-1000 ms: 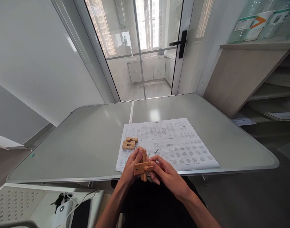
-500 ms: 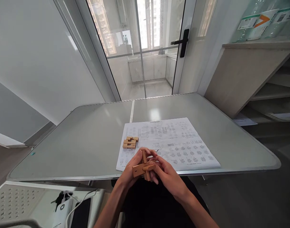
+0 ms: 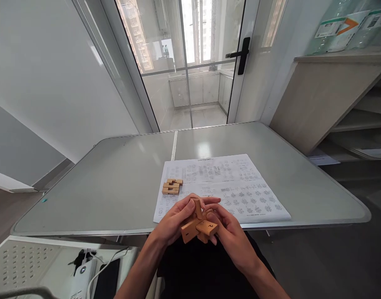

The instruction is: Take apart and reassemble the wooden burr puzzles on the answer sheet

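Over the table's near edge, a partly joined wooden burr puzzle (image 3: 198, 227) of crossing notched sticks is held between my two hands. My left hand (image 3: 178, 215) grips it from the left, thumb against an upright stick. From the right, my right hand (image 3: 229, 226) closes on it, thumb at a stick marked with a numeral. Some of the fingers behind the puzzle are hidden. Loose notched wooden pieces (image 3: 172, 187) lie side by side on the left part of a printed sheet (image 3: 209, 174) covered with small diagrams.
The sheet lies on a grey table (image 3: 128, 178). At lower left, a white cart (image 3: 25, 265) carries keys (image 3: 81, 258), a white power bank (image 3: 84, 278), a cable and a black phone (image 3: 106, 280). A shelf (image 3: 330, 91) with plastic bottles stands right; a glass door is ahead.
The wooden puzzle has turned in my hands and shifted slightly right and nearer. Its numbered stick end now faces me. My left fingers have stretched further across behind it.
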`<state>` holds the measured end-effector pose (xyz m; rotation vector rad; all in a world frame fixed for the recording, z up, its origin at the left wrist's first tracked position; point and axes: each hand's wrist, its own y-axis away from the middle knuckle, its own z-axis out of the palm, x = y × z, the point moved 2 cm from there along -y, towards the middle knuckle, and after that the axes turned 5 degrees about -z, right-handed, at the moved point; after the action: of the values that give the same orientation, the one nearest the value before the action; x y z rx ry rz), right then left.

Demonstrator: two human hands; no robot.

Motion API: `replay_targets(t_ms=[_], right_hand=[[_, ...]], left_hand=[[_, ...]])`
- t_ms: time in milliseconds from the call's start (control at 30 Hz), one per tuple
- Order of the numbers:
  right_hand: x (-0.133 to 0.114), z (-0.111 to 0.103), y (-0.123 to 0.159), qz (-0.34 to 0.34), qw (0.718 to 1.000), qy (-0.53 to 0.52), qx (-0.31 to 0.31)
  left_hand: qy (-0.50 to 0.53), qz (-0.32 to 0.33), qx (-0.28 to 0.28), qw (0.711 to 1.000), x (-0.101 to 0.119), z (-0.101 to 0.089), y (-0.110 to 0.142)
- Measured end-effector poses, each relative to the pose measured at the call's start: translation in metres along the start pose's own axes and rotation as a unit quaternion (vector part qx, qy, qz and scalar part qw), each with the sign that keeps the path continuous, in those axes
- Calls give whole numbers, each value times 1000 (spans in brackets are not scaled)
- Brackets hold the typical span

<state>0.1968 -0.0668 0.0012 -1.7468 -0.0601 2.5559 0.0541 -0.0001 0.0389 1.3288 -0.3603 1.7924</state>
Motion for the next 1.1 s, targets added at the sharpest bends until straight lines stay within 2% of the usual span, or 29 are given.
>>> replay_targets(t_ms=[100,200,300,367,467,600,700,800,833,967,1100], right_hand=[[1,-1,4,3,1000,-2,20],[0,0,5,18,1000,-15,-3],[-3,-1,2,29,998,-44,-20],[-9,-9,-3,26,999,-44,-2],[-24,-34,-14,-5,998,11,69],[-44,-88,-39,-69,977,141,145],[-51,-131,-63,-83,937,271,205],[-52,-166,-88,-73,881,394,253],[-51,-175,-95,-71,871,408,266],[-45,-197,-118,-55,850,430,299],[-38,-203,-124,-34,850,428,304]], left_hand=[[6,-4,1,1000,-6,3,5],[17,12,10,1000,-11,3,7],[3,27,49,998,-11,0,6],[-19,41,88,995,-10,-5,4],[-89,76,141,983,-8,-18,3],[-234,86,189,950,-15,-39,3],[-293,83,211,929,-22,-46,4],[-332,82,219,914,-24,-43,4],[-342,80,220,910,-24,-41,4],[-363,78,226,901,-23,-37,5],[-371,83,234,895,-23,-37,5]])
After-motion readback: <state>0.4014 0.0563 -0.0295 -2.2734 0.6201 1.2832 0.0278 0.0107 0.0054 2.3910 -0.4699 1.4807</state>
